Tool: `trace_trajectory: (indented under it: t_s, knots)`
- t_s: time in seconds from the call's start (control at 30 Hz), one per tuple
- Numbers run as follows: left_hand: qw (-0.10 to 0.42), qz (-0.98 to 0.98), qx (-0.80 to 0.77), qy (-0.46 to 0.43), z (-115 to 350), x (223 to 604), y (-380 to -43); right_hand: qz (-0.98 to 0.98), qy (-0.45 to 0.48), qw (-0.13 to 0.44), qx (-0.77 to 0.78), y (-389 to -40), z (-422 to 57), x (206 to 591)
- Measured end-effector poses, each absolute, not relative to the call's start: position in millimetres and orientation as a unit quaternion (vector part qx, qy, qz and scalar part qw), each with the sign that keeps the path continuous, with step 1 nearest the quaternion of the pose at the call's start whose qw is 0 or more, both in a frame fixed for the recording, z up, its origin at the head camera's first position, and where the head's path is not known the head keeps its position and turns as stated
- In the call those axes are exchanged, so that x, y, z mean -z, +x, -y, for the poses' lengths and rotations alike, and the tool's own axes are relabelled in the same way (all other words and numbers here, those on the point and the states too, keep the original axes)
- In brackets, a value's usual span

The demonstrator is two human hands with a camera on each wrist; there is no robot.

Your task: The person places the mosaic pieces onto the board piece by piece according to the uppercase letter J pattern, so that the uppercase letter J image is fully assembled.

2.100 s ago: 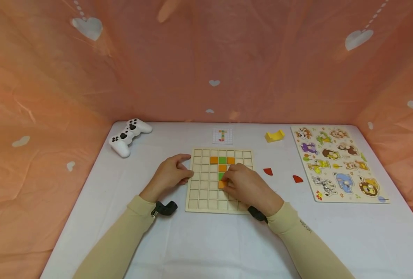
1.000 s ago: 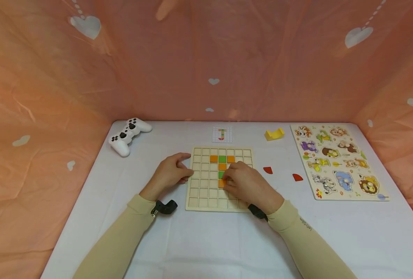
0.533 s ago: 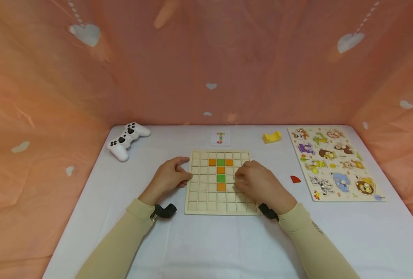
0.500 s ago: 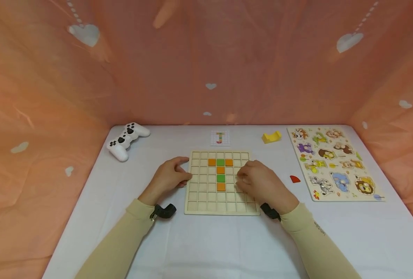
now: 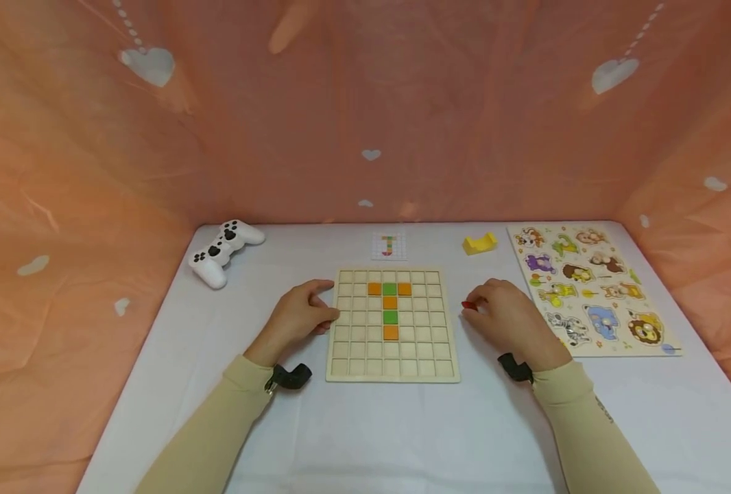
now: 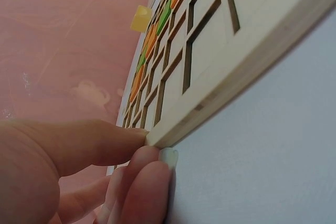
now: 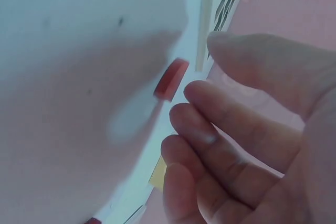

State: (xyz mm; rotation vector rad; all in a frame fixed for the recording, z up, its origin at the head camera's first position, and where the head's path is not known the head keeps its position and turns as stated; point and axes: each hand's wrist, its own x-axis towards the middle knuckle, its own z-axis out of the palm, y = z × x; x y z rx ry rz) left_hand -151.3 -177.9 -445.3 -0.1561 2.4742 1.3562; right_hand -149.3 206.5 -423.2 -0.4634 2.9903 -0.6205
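A wooden grid board [image 5: 359, 357] lies flat on the table, bearing orange and green tiles [image 5: 390, 317] in a T-like pattern. My left hand [image 5: 294, 315] holds the board's left edge, thumb and curled fingertips meeting at it in the left wrist view. Off the board's right side, my right hand [image 5: 504, 319] is at a small red quarter-round piece [image 5: 469, 305]. In the right wrist view this red piece [image 7: 171, 80] stands just beyond the fingertips, with thumb and index finger spread apart. Another red piece [image 7: 93, 221] barely shows at that view's bottom edge.
Behind the board lies a small pattern card [image 5: 389, 245] with a J-shaped figure. A white game controller [image 5: 225, 254] is at the back left. To the right are a yellow notched block [image 5: 479, 243] and an animal peg puzzle [image 5: 594, 288].
My right hand has left the orange tile at the bottom of the column and moved right, off the board, to the nearer red piece. The left hand stays at the board's edge.
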Motion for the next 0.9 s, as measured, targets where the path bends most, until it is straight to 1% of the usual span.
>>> trace_trajectory:
  t_s: [0.23, 0.63, 0.9]
  knots:
    - [0.164, -0.862, -0.479, -0.043, 178.4, 444.7, -147.3, -0.970, -0.123, 0.041, 0.207, -147.9, -214.8, 426.6]
    - [0.157, -0.863, -0.479, -0.044, 178.6, 445.0, -149.4, -0.961, -0.159, 0.048, 0.222, -153.8, -210.7, 428.3]
    - [0.153, -0.864, -0.478, -0.040, 179.2, 444.2, -149.5, -0.963, -0.160, 0.043, 0.213, -155.7, -208.4, 428.5]
